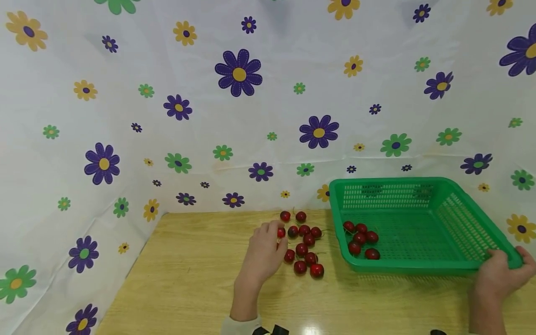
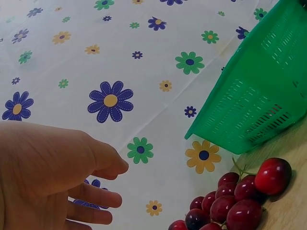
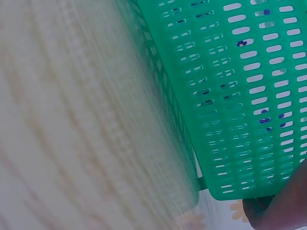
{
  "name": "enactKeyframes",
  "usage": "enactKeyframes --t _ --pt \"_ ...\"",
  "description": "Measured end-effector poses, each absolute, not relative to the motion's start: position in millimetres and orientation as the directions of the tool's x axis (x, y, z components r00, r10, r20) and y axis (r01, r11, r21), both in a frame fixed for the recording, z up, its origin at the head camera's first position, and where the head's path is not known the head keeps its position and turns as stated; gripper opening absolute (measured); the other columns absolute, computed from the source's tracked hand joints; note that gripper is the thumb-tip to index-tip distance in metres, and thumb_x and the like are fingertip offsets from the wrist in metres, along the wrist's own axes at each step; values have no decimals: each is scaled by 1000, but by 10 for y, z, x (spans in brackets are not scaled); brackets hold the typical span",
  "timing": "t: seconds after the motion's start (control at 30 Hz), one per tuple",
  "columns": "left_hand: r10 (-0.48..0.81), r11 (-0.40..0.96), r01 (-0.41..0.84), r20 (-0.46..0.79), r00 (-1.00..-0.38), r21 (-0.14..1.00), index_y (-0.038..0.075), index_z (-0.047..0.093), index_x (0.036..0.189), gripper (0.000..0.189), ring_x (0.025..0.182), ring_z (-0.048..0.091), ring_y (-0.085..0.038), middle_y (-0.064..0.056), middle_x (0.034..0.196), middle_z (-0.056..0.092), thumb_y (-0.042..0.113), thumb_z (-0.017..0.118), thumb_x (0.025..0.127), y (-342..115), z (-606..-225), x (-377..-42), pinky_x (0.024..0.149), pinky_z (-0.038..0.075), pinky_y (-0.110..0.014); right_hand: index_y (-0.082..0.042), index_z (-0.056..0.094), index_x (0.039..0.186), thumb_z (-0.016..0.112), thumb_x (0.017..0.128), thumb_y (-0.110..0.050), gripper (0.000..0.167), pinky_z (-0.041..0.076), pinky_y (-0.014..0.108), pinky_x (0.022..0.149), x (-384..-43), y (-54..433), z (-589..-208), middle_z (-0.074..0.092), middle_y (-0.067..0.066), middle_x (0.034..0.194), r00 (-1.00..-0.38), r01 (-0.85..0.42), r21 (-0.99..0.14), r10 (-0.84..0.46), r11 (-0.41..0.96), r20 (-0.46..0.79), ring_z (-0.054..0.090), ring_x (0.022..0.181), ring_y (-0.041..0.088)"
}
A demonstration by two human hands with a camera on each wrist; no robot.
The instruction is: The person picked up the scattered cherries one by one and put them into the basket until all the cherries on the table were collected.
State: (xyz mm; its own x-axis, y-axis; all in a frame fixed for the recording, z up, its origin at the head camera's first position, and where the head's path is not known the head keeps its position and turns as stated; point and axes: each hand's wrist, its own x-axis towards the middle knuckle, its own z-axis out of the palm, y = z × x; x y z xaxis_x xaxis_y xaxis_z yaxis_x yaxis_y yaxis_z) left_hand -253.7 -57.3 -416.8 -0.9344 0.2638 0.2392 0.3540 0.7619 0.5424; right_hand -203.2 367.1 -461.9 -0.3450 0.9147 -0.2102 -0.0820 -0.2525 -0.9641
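Several dark red cherries [image 1: 301, 250], some with thin stems, lie loose on the wooden table left of a green plastic basket [image 1: 418, 265]. My left hand [image 1: 264, 249] is beside the left edge of this group, its fingertips close to a cherry and partly hiding it. In the left wrist view that hand [image 2: 57, 167] holds nothing, with thumb and fingers apart. My right hand [image 1: 500, 274] grips the basket's rim at the near right corner. Inside, several cherries [image 1: 360, 238] sit at the left end of the basket floor.
Behind and beside the table [image 1: 180, 270] hangs a white cloth [image 1: 201, 130] printed with purple, yellow and green flowers. The basket's far side stands close to this cloth.
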Motion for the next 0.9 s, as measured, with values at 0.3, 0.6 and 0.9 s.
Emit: enactKeyframes --t 0.3,0.6,0.9 --pt "378 754 470 284 -882 458 7 66 114 20 111 55 -37 -16 118 61 14 61 97 -394 -4204 -2499 99 44 -53 -29 29 147 37 98 -2 56 24 9 97 -2020 3657 -4567 18 -8 155 -358 -41 -968 908 -247 -216 25 127 1" --pt "450 784 529 289 -845 327 9 71 103 14 117 52 -33 -7 120 62 15 60 98 -145 -4278 -2462 103 42 -52 -30 28 145 37 99 -5 53 24 15 102 -2034 3647 -4575 18 -8 154 -351 -23 -975 915 -219 -198 28 123 2" --pt "526 819 561 237 -817 118 13 71 105 16 119 49 -28 -3 122 61 23 62 97 232 -4559 -2501 105 40 -47 -30 27 143 37 99 -4 52 26 9 95 -2013 3650 -4589 17 -7 153 -375 -64 -969 906 -237 -196 30 122 2"
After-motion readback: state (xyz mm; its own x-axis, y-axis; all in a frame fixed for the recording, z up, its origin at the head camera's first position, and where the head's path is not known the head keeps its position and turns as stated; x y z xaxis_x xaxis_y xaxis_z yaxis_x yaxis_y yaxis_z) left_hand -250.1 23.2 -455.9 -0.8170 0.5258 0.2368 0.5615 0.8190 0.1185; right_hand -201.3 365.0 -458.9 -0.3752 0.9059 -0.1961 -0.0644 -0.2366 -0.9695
